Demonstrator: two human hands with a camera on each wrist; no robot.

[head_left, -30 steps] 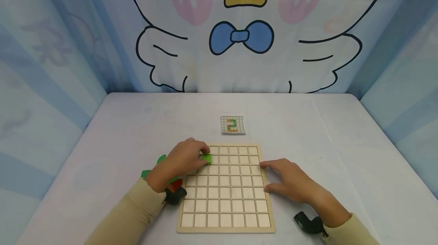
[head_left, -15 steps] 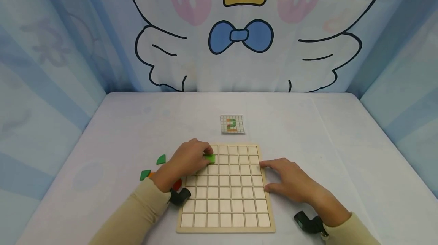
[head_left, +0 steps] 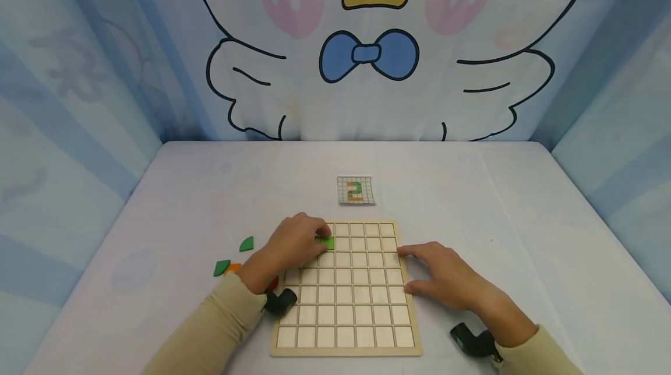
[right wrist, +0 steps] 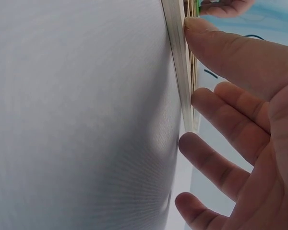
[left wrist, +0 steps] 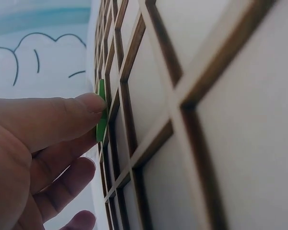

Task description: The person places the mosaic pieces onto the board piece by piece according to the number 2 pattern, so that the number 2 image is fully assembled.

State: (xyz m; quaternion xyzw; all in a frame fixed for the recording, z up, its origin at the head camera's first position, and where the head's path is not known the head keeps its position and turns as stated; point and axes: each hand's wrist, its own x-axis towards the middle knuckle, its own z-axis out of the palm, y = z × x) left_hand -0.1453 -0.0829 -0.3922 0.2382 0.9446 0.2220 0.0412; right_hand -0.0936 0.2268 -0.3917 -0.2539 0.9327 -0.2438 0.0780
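Note:
A wooden grid board (head_left: 346, 351) lies on the table, divided into square cells. My left hand (head_left: 296, 241) pinches a light green square tile (head_left: 328, 243) between thumb and fingers, over the second row from the top. In the left wrist view the green tile (left wrist: 101, 110) stands right at the grid's raised lines, with the thumb on its near face. My right hand (head_left: 448, 275) rests at the board's right edge, its thumb and index fingertips touching the frame. The right wrist view shows those fingers (right wrist: 225, 115) spread loosely along the board's side.
Left of the board lie a green quarter-round piece (head_left: 247, 244), another green piece (head_left: 222, 268) and an orange piece (head_left: 232, 268). A red piece (head_left: 273, 283) is partly hidden by the left wrist. Behind the board lies a small pattern card (head_left: 356, 190) with a coloured figure.
My left hand has slid the green tile slightly to the right along the second row, uncovering more of the loose pieces at left. The right hand has stayed still.

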